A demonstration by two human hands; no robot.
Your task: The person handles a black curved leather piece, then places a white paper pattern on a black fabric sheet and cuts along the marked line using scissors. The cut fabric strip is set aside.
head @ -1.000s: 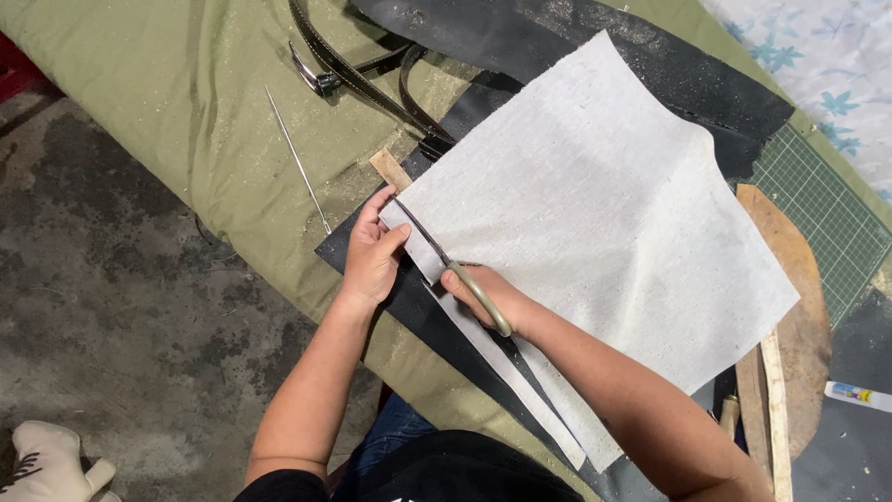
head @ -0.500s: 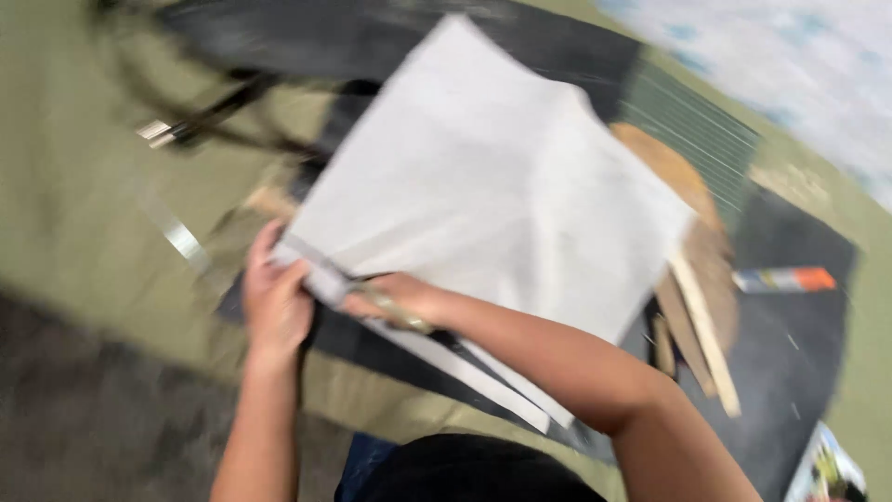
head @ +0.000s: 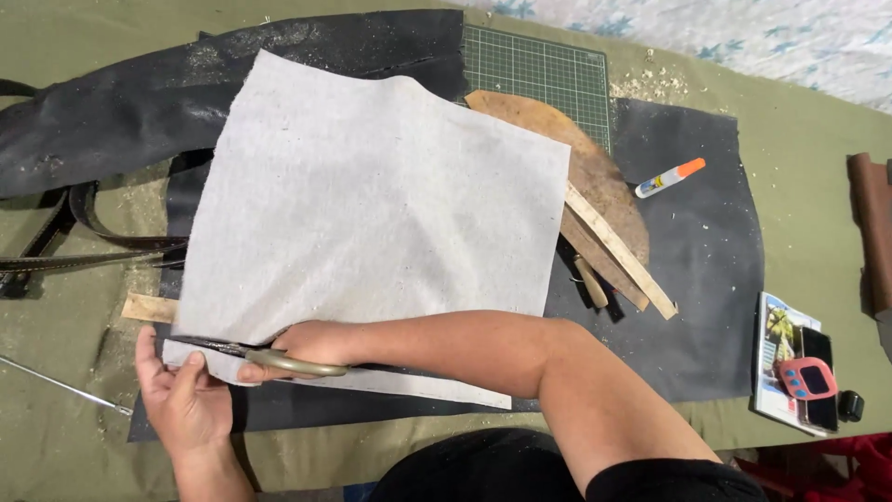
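At lower left, the left hand [head: 186, 404] pins the grey felt sheet [head: 372, 232] taut so the right hand [head: 311, 346], gripping scissors [head: 255, 354], cuts along its edge.

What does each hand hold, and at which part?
The right hand holds scissors by the handles. The left hand grips the grey sheet at its near-left corner.
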